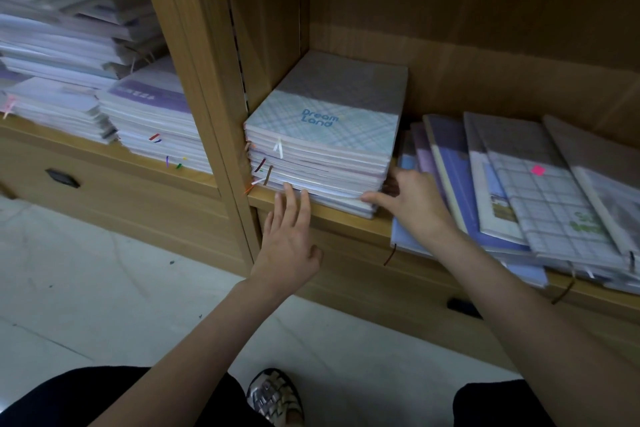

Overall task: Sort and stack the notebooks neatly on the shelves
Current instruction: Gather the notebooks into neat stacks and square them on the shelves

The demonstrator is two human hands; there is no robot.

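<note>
Two hands square your stack of notebooks [322,149] on the shelf [346,215]: left hand [289,236] flat-fingered at its front edge, right hand [408,198] spread at its corner; next, gather the slumped notebooks [519,184] alongside

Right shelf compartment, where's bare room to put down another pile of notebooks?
Bare shelf board lies behind the slumped notebooks, up to the back panel. The front is crowded: the Dream Land stack fills the left corner, with only a narrow gap, taken by the right hand, beside it.
</note>
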